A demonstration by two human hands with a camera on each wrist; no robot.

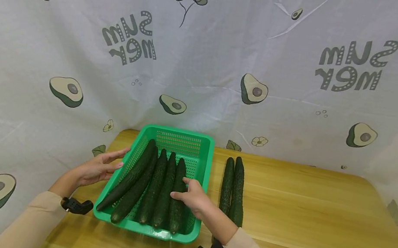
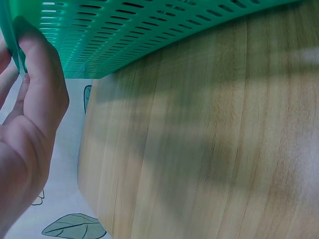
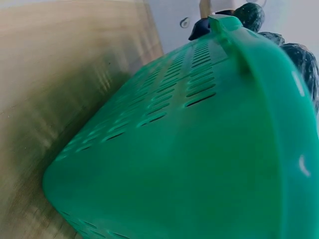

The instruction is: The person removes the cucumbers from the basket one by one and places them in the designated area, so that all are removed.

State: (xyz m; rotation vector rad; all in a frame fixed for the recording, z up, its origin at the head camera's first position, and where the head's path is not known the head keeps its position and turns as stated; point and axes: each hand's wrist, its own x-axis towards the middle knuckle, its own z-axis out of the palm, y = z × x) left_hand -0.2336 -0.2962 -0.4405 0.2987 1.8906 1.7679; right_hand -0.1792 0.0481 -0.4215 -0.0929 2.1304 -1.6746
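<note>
A green plastic basket (image 1: 207, 165) with slotted walls holds several dark green cucumbers (image 1: 154, 186) lying side by side lengthwise. My left hand (image 1: 96, 168) is at the basket's left side; the left wrist view shows its fingers and thumb gripping the green rim (image 2: 7, 30). Over the rightmost cucumber (image 1: 175, 216) in the basket, my right hand (image 1: 192, 197) reaches in and holds it between thumb and fingers. The right wrist view shows the basket's outer wall (image 3: 164, 164) and a few cucumber ends; the right hand is out of sight there.
Two more cucumbers (image 1: 227, 186) lie side by side on the wooden table (image 1: 306, 212), right of the basket and partly behind the right forearm. A white cloth (image 1: 218, 57) printed with avocados hangs behind the table and along its sides.
</note>
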